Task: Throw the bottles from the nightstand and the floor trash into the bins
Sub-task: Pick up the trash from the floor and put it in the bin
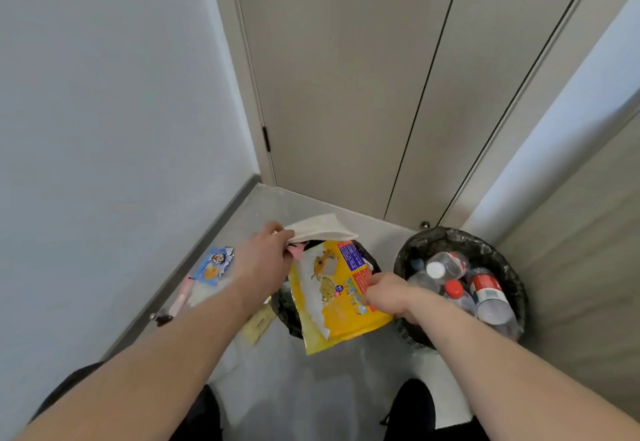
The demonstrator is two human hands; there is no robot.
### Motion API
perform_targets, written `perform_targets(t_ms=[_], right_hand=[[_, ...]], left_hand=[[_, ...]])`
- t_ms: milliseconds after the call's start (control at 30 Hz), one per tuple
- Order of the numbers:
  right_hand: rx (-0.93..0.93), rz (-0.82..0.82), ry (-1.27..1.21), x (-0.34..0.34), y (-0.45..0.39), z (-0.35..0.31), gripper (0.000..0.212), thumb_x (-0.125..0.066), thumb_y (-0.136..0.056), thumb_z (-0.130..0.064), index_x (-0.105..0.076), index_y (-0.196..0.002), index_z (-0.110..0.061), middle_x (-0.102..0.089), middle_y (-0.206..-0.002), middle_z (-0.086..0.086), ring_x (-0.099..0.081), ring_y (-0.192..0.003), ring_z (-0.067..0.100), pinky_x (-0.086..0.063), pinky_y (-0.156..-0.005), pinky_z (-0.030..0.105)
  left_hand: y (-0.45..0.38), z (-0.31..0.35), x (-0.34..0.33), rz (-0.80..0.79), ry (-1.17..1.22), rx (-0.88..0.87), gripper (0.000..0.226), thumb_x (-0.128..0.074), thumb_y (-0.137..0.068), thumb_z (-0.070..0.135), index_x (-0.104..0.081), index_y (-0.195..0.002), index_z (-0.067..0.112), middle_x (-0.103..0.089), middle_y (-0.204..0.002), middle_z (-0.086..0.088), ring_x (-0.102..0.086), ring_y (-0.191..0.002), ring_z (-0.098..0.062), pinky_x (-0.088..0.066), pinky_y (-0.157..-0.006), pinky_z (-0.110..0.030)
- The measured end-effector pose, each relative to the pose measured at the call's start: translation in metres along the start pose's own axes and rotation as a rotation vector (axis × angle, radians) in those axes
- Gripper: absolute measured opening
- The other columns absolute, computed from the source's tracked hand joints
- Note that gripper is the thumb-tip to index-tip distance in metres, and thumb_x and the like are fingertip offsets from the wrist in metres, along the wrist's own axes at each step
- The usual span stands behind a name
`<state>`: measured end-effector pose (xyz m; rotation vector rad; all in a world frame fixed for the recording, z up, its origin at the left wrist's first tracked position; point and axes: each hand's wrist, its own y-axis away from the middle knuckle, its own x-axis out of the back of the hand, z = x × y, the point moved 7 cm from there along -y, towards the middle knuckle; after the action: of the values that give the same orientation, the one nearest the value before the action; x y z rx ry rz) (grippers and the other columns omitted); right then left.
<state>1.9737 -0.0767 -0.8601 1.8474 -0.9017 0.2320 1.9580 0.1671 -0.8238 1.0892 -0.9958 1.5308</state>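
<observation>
Lying across the left bin [289, 316], a yellow snack bag [332, 302] runs lengthwise from far to near, pinched at its right edge by the right hand [384, 293]. The left hand [266, 260] grips white paper [323, 229] above the bin's far rim. Bottles [481, 288] fill the right bin [460, 284]. Wrappers [213, 265] lie on the floor [311, 388], left.

A single head-worn, wide-angle view looks forward and steeply down into a room corner. Close below lie the grey floor [311, 388] and two bins, the right bin [512, 288] near the wardrobe doors [346, 94], which curve with the lens.
</observation>
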Motion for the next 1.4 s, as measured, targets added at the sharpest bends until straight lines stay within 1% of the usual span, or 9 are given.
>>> perform_targets(t_ms=[133,267,400,500,733,967,1233,1300,1400], right_hand=[[0.006,-0.011,-0.017,0.008,0.017,0.011,0.036,-0.056,-0.097,-0.013,-0.063,-0.133,-0.012,-0.062,-0.084,-0.008,-0.057,-0.068,0.006,-0.043,-0.052,0.017],[0.033,-0.014,-0.003,0.012,0.018,0.024,0.047,-0.06,-0.095,-0.015,-0.057,-0.141,-0.018,-0.068,-0.121,0.003,-0.067,-0.097,0.016,-0.052,-0.072,0.023],[0.06,-0.051,0.028,0.008,0.013,0.03,0.059,-0.062,-0.089,-0.017,-0.051,-0.147,-0.027,-0.065,-0.118,-0.005,-0.064,-0.104,0.013,-0.054,-0.085,0.027],[0.099,-0.055,0.021,0.009,0.011,0.022,0.059,-0.064,-0.091,-0.019,-0.05,-0.147,-0.027,-0.063,-0.133,-0.004,-0.064,-0.106,0.012,-0.051,-0.073,0.02],[0.113,-0.053,0.06,0.006,0.007,0.019,0.065,-0.069,-0.088,-0.029,-0.048,-0.149,-0.031,-0.052,-0.15,-0.005,-0.053,-0.13,0.018,-0.044,-0.099,0.026],[0.129,-0.041,0.066,0.006,-0.002,0.019,0.059,-0.069,-0.088,-0.033,-0.051,-0.144,-0.034,-0.055,-0.145,-0.007,-0.057,-0.125,0.015,-0.043,-0.092,0.024],[0.094,-0.04,0.096,0.0,-0.01,0.026,0.06,-0.072,-0.087,-0.04,-0.052,-0.143,-0.036,-0.054,-0.145,-0.006,-0.057,-0.126,0.015,-0.045,-0.1,0.026],[0.085,-0.043,0.105,-0.001,-0.009,0.026,0.06,-0.071,-0.087,-0.039,-0.052,-0.144,-0.036,-0.054,-0.144,-0.006,-0.057,-0.126,0.015,-0.046,-0.1,0.026],[0.073,-0.055,0.131,0.0,-0.008,0.024,0.062,-0.072,-0.086,-0.039,-0.052,-0.144,-0.035,-0.055,-0.143,-0.007,-0.056,-0.127,0.015,-0.045,-0.104,0.027]], left_hand=[[0.024,0.016,-0.076,-0.355,-0.184,-0.001,0.034,-0.045,-0.102,0.044,-0.054,-0.129,0.026,-0.049,-0.131,-0.003,-0.054,-0.119,-0.031,-0.049,-0.084,-0.043],[0.05,0.038,-0.102,-0.474,-0.217,-0.073,0.057,-0.041,-0.093,0.05,-0.04,-0.142,0.022,-0.028,-0.157,-0.008,-0.03,-0.143,-0.035,-0.036,-0.11,-0.051],[0.074,0.055,-0.128,-0.72,-0.115,-0.134,0.129,-0.046,-0.061,0.091,0.006,-0.161,0.03,0.013,-0.17,-0.001,0.009,-0.156,-0.035,-0.005,-0.122,-0.065],[0.092,0.043,-0.155,-0.808,-0.265,-0.166,0.159,-0.059,-0.041,0.099,0.023,-0.158,0.028,0.024,-0.167,-0.005,0.018,-0.154,-0.039,0.001,-0.12,-0.068],[0.045,0.009,-0.173,-0.809,-0.175,-0.072,0.115,-0.058,-0.071,0.078,-0.009,-0.162,0.03,-0.013,-0.169,0.001,-0.016,-0.154,-0.03,-0.016,-0.123,-0.056],[0.007,-0.005,-0.188,-0.987,-0.055,0.121,0.104,-0.062,-0.065,0.061,-0.025,-0.159,0.04,-0.033,-0.162,0.0,-0.03,-0.148,-0.029,-0.036,-0.114,-0.039],[-0.03,0.0,-0.182,-0.848,-0.171,0.097,0.119,-0.038,-0.052,0.079,-0.014,-0.161,0.037,-0.021,-0.168,-0.001,-0.023,-0.152,-0.033,-0.022,-0.122,-0.054],[-0.026,0.002,-0.177,-0.772,-0.162,0.086,0.125,-0.031,-0.044,0.082,-0.019,-0.159,0.034,-0.031,-0.163,-0.003,-0.029,-0.149,-0.034,-0.018,-0.122,-0.057],[-0.027,0.007,-0.159,-0.649,-0.144,0.029,0.103,-0.048,-0.053,0.079,-0.039,-0.143,0.03,-0.054,-0.141,-0.003,-0.048,-0.132,-0.033,-0.029,-0.116,-0.052]])
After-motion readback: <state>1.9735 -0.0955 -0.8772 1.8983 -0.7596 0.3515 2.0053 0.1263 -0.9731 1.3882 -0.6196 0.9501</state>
